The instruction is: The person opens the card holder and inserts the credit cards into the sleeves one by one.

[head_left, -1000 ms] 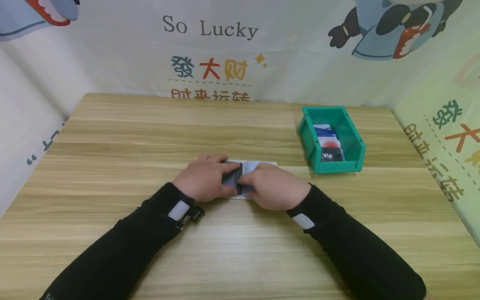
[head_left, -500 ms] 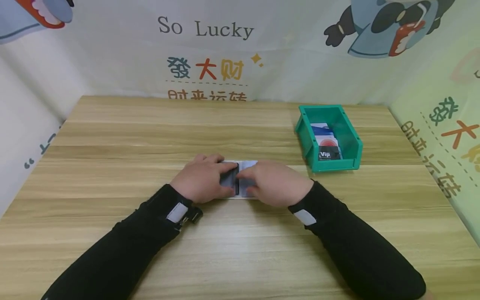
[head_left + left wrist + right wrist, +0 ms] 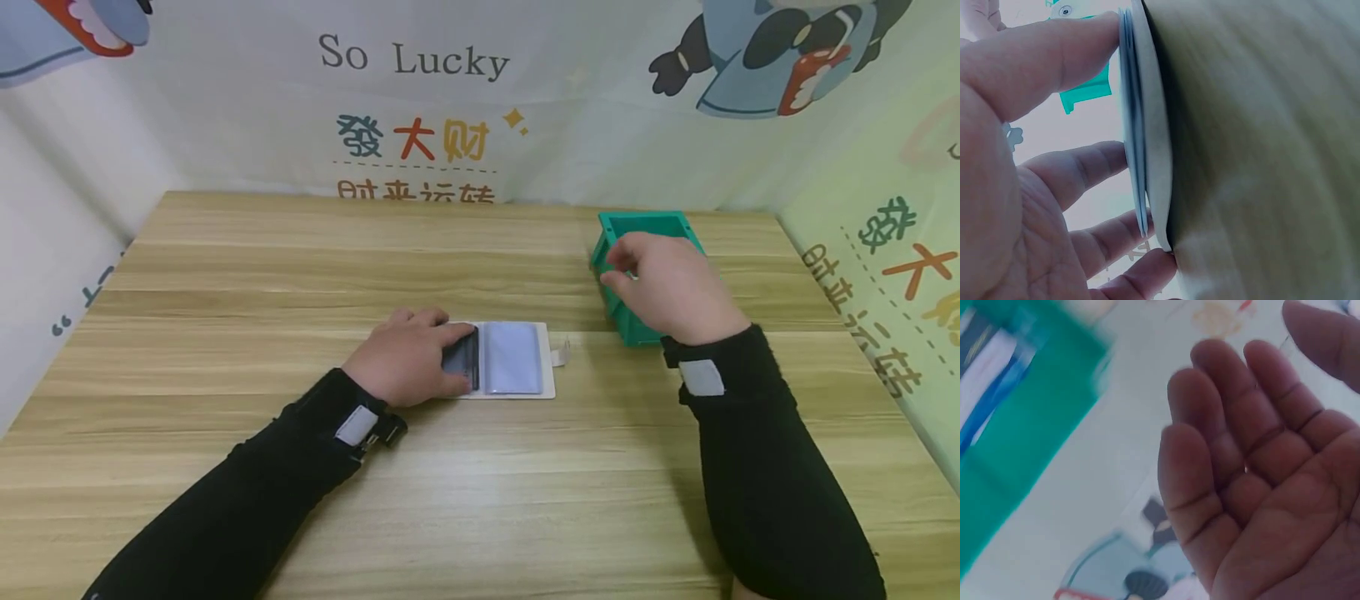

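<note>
White card holder (image 3: 548, 360) spread flat on the wood-grain table (image 3: 457, 508), near the middle of the head view. Its right side shows a clear, pale-blue sleeve (image 3: 513, 358); its left side bears a dark leaf (image 3: 470, 367), and a small translucent tab (image 3: 559, 357) projects from the right edge. Left hand (image 3: 401, 358): thumb and fingers extended, resting on the dark side; in the left wrist view the fingertips touch thin stacked leaves above the cover. Right hand (image 3: 671, 287): raised over the green plastic bin (image 3: 636, 332), well apart from the card holder, its fingers loosely bent around nothing; the right wrist view shows the fingers clear of the bin's wall. Blurred cards (image 3: 988, 369) lie inside the bin. Black sleeves (image 3: 225, 492) cover both forearms; behind the table hangs a printed backdrop (image 3: 585, 158) lettered "So Lucky".
</note>
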`<state>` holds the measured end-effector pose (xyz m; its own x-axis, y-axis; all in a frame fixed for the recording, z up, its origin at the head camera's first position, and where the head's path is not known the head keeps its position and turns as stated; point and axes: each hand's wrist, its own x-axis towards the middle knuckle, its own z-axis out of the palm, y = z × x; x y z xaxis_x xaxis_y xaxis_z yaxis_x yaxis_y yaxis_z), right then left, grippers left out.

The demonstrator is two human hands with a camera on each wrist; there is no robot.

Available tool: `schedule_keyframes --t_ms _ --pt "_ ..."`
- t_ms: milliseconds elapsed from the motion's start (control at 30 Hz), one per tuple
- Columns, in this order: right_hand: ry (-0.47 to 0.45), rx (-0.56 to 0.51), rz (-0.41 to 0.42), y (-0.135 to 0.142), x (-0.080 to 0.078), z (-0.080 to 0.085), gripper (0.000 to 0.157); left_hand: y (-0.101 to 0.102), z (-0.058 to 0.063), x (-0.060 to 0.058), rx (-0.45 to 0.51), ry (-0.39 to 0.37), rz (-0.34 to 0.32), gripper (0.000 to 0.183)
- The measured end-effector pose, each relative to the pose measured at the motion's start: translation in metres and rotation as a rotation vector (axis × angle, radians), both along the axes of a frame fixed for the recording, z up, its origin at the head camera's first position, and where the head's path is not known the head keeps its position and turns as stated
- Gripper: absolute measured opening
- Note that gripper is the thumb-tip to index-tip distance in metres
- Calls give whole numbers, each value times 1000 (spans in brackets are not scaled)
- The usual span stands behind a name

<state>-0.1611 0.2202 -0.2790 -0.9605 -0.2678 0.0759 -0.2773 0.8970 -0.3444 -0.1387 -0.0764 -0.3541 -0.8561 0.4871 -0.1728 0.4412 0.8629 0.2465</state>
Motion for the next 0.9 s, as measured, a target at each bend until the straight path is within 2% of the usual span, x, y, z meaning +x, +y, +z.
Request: schedule_keyframes --t_ms 200,400,567,733,900 --pt "-78 0 -145 34 -11 0 32 0 -2 -1 -7 7 -16 74" --pt "-168 69 -184 50 -23 -7 42 0 -1 -1 -13 8 -18 76" --pt "-212 172 -152 54 -30 -19 52 0 0 -1 -12 1 -13 78" --pt "-227 203 -95 52 -33 -32 37 0 2 -1 -15 1 -7 81" --pt "-254 205 -74 48 -34 -43 36 0 0 -1 -14 6 -12 81"
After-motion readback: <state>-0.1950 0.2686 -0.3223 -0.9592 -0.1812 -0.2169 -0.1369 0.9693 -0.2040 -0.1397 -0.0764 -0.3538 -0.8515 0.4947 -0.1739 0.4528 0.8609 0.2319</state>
